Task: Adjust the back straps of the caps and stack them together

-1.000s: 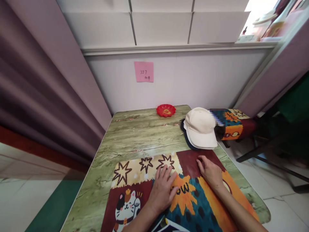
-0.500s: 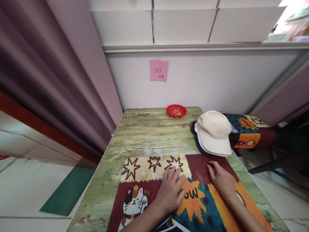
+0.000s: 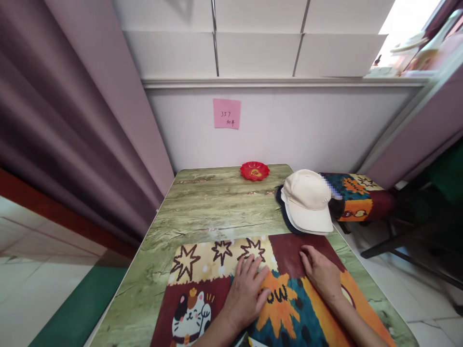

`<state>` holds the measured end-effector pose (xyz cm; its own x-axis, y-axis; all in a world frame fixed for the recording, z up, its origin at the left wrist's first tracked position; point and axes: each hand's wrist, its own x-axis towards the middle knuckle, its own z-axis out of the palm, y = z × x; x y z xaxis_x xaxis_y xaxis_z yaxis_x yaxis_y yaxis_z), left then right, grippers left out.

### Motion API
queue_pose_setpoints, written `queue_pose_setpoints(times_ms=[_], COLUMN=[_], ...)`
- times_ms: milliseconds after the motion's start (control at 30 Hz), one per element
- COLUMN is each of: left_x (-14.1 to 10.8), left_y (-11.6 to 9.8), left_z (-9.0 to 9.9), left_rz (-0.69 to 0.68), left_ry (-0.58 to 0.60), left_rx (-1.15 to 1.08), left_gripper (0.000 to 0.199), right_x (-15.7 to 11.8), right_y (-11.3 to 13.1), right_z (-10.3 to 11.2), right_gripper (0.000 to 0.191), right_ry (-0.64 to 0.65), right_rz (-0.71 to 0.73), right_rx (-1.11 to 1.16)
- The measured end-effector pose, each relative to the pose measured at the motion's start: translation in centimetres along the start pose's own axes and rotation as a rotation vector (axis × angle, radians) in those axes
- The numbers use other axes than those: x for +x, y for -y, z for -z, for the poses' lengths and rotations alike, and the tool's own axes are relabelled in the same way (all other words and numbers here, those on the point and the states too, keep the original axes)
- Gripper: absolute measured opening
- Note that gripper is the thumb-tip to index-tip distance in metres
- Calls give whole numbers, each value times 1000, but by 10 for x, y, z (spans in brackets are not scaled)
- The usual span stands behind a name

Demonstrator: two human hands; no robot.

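My left hand (image 3: 247, 289) lies palm down on a colourful patchwork-print mat (image 3: 202, 284), fingers spread and holding nothing. Its fingertips reach the cream strip with brown star shapes. My right hand (image 3: 321, 272) rests on the mat's dark red patch and orange part, loosely bent, thumb and forefinger apart, with nothing seen in it. Just beyond it sits a stack of caps (image 3: 307, 197), a cream one on top with a white and a dark navy one beneath. Below my left wrist, a small dark and white piece shows at the bottom edge, too cut off to name.
A red scalloped dish (image 3: 254, 171) stands at the back of the green wood-patterned table (image 3: 206, 207). Behind is a white wall with a pink note (image 3: 226, 113). A purple curtain (image 3: 72, 96) hangs at left. A bench with a similar cover (image 3: 356, 197) stands at right.
The camera view has shifted, so the table, caps and dish appear further left and slightly lower. Both hands keep nearly the same places on the mat.
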<state>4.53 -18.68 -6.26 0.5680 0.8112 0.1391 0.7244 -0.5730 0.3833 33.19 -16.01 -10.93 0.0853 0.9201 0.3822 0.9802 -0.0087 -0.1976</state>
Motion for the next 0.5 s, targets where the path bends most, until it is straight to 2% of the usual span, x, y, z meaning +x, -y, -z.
queue_pose_setpoints(times_ms=[300, 400, 500], left_x=[0, 1, 1], left_y=[4, 7, 10], left_z=[-1, -3, -4], left_rz=[-27, -44, -60], left_ry=[6, 20, 16], left_rx=[61, 76, 73], left_gripper=[56, 57, 57], right_x=[2, 13, 35], right_y=[1, 16, 47], right_z=[1, 9, 20], right_gripper=[35, 31, 29], right_ry=[39, 82, 86], right_rz=[-6, -32, -2], right_rx=[16, 69, 227])
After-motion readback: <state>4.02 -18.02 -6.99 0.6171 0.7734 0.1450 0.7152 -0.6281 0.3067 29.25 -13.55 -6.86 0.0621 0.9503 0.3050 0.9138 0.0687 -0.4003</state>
